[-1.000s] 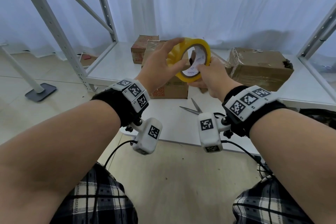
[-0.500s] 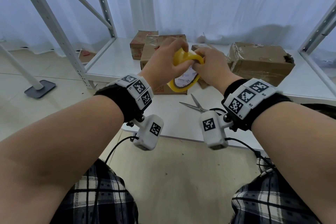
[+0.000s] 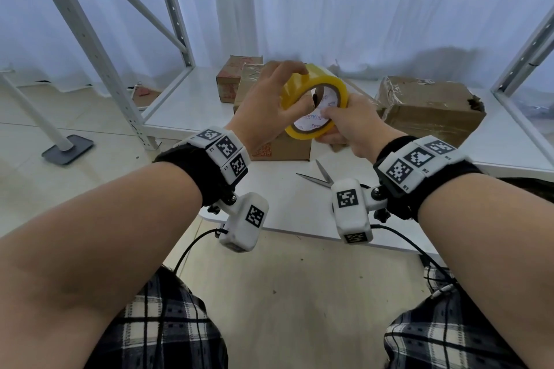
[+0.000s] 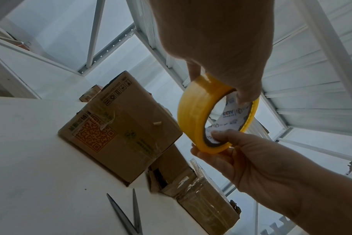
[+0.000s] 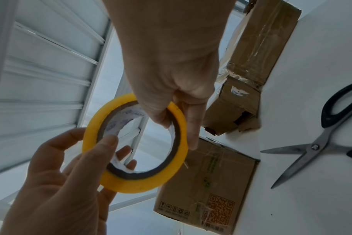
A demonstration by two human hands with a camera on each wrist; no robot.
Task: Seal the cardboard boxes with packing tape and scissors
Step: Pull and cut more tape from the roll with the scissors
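Observation:
A yellow roll of packing tape is held up in the air between both hands, above the boxes, with its white core facing me. My left hand grips the roll's top and left side, thumb inside the core. My right hand pinches the lower rim between thumb and fingers. Below sits a cardboard box with an orange QR code. Scissors lie with blades apart on the white shelf, near its front edge.
A large taped box stands at the right and a small box at the back. A torn taped box lies beside the QR box. Grey rack uprights flank the shelf; a stand's base is on the floor at left.
Half a second ago the roll was lower and tipped edge-on under both hands. It is now raised a little and turned so that its core faces me.

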